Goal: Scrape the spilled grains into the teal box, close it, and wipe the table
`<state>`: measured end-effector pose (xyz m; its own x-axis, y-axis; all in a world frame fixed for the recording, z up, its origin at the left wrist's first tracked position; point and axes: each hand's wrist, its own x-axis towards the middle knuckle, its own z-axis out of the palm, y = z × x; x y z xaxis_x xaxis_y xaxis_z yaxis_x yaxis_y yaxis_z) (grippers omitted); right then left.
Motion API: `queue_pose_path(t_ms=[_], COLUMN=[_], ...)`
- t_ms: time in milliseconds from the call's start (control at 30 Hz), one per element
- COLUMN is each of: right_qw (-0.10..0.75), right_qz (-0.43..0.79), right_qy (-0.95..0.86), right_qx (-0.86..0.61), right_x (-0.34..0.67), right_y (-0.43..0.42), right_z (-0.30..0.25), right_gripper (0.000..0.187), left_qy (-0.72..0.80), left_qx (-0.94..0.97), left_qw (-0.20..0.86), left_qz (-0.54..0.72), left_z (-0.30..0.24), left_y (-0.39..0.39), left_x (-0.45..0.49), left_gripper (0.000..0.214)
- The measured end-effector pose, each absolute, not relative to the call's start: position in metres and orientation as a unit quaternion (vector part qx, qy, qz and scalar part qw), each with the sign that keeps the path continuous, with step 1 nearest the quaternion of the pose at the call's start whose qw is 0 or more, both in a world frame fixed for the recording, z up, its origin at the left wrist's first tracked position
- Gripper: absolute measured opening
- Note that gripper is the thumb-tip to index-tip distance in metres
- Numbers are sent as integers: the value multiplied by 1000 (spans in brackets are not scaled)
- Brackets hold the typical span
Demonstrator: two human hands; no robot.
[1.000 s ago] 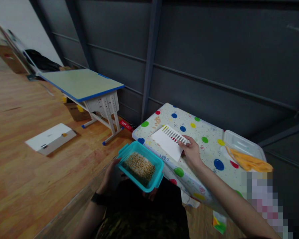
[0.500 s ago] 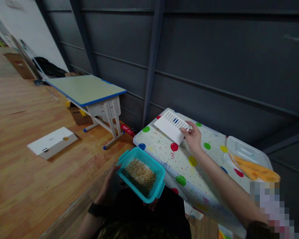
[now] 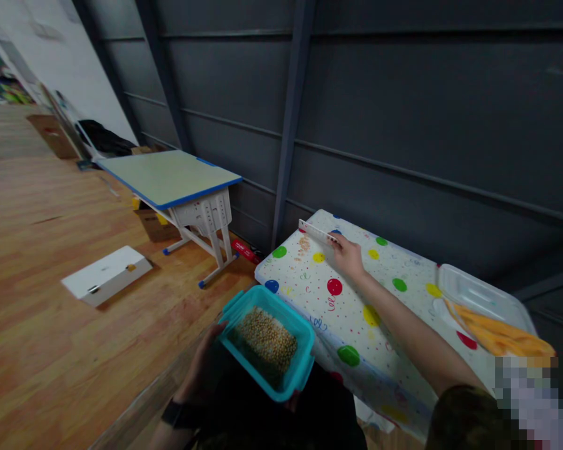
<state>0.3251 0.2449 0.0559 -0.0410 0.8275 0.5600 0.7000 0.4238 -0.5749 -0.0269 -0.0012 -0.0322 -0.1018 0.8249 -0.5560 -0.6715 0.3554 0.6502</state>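
Note:
My left hand grips a turquoise plastic container from its left end and underside, close to my lap. Small round yellowish beans cover its bottom. Over the far part of the table, my right hand is closed on one end of a thin white slotted panel. The panel stands on edge, so only its narrow side shows. Beside it, on the near side, a small patch of tan bits lies on the patterned tablecloth; whether they are beans I cannot tell.
A clear plastic tray and an orange cloth lie at the table's right end. Left of the table stands a desk with blue edging. A white box rests on the wooden floor. Behind runs a dark panelled wall.
My right hand has tipped the white panel from nearly flat to on edge and moved it slightly back, uncovering the tan patch. The left hand still holds the container. The view has shifted slightly.

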Motion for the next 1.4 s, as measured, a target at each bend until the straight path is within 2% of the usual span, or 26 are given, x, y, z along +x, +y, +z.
queue_pose_path(t_ms=[167, 300, 433, 567, 667, 867, 1033, 1100, 1200, 1300, 1400], right_qw=[403, 395, 429, 472, 472, 462, 463, 479, 550, 627, 651], right_qz=[104, 105, 109, 128, 154, 238, 271, 264, 229, 227, 239], right_qy=[-751, -775, -742, -697, -703, -703, -693, -679, -606, -480, -375], right_qx=[-513, -482, -504, -524, -509, -485, -481, -489, -527, -570, -615], right_x=[327, 332, 333, 328, 318, 302, 308, 315, 334, 366, 399], right_y=[208, 179, 169, 189, 208, 210, 182, 172, 160, 142, 110], right_z=[50, 47, 55, 66, 65, 56, 56, 58, 62, 65, 65], right_gripper=[28, 33, 29, 29, 31, 26, 23, 24, 29, 43, 56], left_qy=[478, 474, 478, 469, 474, 495, 486, 478, 475, 472, 473], left_qx=[79, 73, 83, 103, 110, 127, 134, 138, 149, 152, 151], left_qw=[691, 696, 690, 697, 701, 684, 696, 709, 718, 725, 733], left_qz=[536, 535, 537, 533, 521, 521, 511, 499, 487, 478, 464], left_z=[-14, 0, 7, 14, 16, 8, 0, -3, -4, -4, -2], left_y=[3, 4, 2, -1, -1, -2, -3, -3, -3, -5, -7], left_x=[-23, -17, -15, -16, -17, -17, -15, -13, -9, -4, 2], left_gripper=[24, 33, 32, 44, 46, 30, 41, 45, 51, 54, 54])
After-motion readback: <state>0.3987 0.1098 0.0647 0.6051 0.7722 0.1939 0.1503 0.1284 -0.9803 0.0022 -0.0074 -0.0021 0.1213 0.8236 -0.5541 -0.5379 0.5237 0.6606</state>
